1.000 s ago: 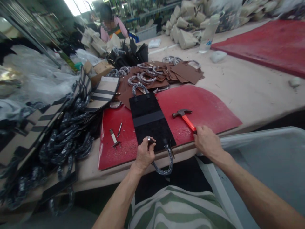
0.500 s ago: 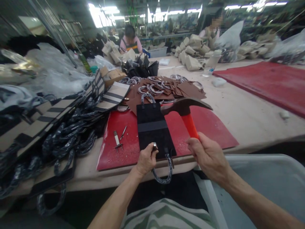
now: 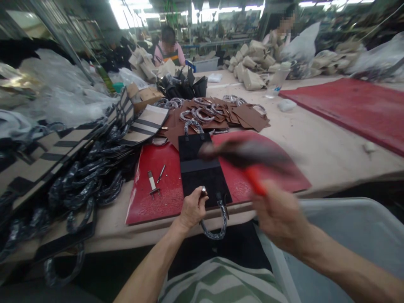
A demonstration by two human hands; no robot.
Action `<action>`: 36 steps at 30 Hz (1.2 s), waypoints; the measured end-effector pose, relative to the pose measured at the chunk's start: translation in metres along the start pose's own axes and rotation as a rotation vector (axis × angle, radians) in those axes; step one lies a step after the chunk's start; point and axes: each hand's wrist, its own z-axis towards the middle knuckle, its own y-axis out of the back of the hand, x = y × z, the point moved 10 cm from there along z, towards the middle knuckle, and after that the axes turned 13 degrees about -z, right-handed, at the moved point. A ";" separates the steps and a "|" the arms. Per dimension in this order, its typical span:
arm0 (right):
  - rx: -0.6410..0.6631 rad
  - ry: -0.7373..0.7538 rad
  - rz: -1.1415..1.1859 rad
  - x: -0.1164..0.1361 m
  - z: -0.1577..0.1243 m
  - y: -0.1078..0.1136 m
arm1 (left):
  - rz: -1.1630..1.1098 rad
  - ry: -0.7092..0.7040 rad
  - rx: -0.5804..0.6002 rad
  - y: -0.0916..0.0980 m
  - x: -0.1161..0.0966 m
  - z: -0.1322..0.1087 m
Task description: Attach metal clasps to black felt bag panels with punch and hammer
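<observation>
A black bag panel [image 3: 200, 168] with a grey band lies on a red mat [image 3: 158, 198]; its wrapped handle [image 3: 217, 225] hangs over the table edge. My left hand [image 3: 191, 208] is closed around a small metal punch [image 3: 203, 191], held upright on the panel's near edge. My right hand [image 3: 277, 214] grips the orange handle of a hammer [image 3: 249, 153], blurred by motion, its head in the air above the panel.
Two small metal tools [image 3: 154, 183] lie on the mat's left part. Brown panels with wrapped handles [image 3: 217, 113] are heaped behind it. Striped beige panels [image 3: 63, 155] pile up at the left. A grey bin [image 3: 347, 235] stands at my right. Other people work further back.
My right hand lifted the hammer off the mat, raised it, and is now swinging it down toward the punch. My left hand kept the punch on the panel.
</observation>
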 end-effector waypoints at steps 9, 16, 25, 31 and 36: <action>0.553 -0.096 -0.191 -0.067 -0.021 -0.106 | -0.004 0.012 0.005 0.002 0.001 0.000; 0.321 -0.207 -0.497 -0.109 -0.005 -0.132 | -0.070 0.038 -0.012 0.005 0.003 -0.001; 0.264 0.070 -0.164 -0.039 -0.009 -0.183 | -0.062 0.113 -0.032 0.013 0.001 -0.001; 0.295 0.056 -0.164 -0.042 -0.011 -0.190 | -0.061 0.133 -0.040 0.018 0.006 -0.007; 0.295 0.051 -0.162 -0.043 -0.010 -0.189 | -0.057 0.101 -0.024 0.019 0.003 -0.006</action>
